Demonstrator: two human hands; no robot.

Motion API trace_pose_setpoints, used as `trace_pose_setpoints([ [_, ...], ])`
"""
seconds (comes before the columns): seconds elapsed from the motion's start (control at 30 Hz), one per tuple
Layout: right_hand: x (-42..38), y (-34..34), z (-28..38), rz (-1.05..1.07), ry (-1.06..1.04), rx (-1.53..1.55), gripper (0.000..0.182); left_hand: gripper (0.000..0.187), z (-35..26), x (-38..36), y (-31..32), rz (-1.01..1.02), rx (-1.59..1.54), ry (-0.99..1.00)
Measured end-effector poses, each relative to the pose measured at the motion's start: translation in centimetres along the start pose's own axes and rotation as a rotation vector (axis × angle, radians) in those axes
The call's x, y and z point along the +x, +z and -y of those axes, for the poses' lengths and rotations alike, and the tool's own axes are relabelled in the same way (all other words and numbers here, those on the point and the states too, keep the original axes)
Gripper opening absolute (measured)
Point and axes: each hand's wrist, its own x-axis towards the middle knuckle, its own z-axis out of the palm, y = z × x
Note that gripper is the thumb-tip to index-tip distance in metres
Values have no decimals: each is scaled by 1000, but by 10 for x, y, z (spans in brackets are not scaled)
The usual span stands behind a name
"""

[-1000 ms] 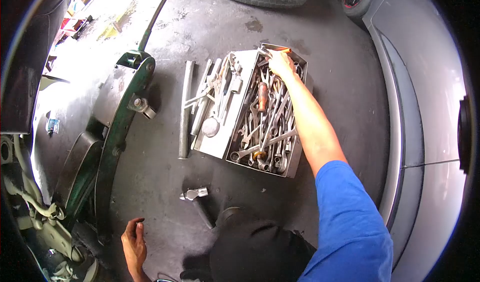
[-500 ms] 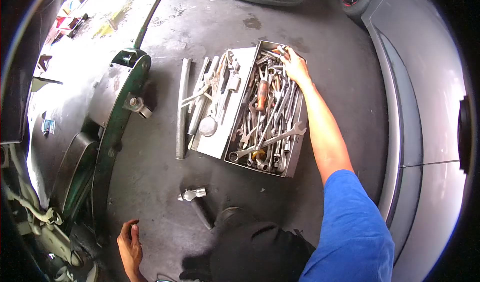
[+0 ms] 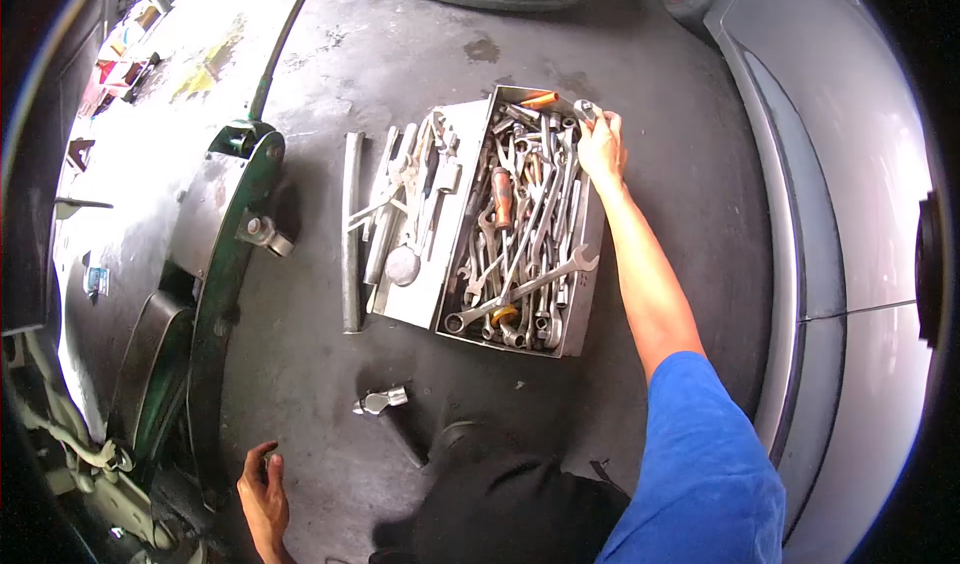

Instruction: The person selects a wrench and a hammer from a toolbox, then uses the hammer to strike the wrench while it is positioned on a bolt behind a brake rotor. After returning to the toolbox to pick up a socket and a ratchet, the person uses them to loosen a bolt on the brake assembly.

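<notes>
Head view: right hand (image 3: 603,149) is gripping a wrench (image 3: 585,112) at the toolbox's (image 3: 583,294) far right corner, its shaft hidden under the fingers. Left hand (image 3: 262,499) is resting loosely curled and empty on the floor (image 3: 300,364), well apart.

Under the right hand (image 3: 603,149), a dull grey metal toolbox (image 3: 578,314), scuffed along the rim, heaped with bright steel wrenches (image 3: 520,289) of worn, semi-glossy finish; among them, left of that hand, a screwdriver (image 3: 501,197) with a reddish-brown handle that looks like wood or plastic. Further left of the box, a plain matt metal pipe (image 3: 351,229), and between both hands a hammer (image 3: 384,401) with a shiny metal head and dark matt handle. Beneath the left hand (image 3: 262,499), rough, stained, matt concrete floor (image 3: 320,364); on the right arm, smooth blue cloth of the sleeve (image 3: 705,464).
</notes>
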Motion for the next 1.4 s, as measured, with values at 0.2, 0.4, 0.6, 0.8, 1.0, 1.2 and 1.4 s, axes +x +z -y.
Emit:
trace_pose_setpoints([
  [0.2,1,12,1,14,300,76,48,21,-72,38,17,120,69,10],
  [0.4,3,23,-9,8,355,65,45,21,-160,108,60,279,-25,227],
  [0.6,3,12,0,84,420,114,47,23,-282,169,141,435,34,629],
  [0.8,4,19,-7,82,426,84,45,39,-363,198,273,493,296,756],
  [1.0,7,8,6,126,514,88,44,67,-375,192,345,396,645,848],
  [1.2,6,13,-3,136,499,117,46,28,-355,192,341,344,555,834],
  [1.4,5,11,1,96,519,176,40,27,-360,196,317,443,389,606],
])
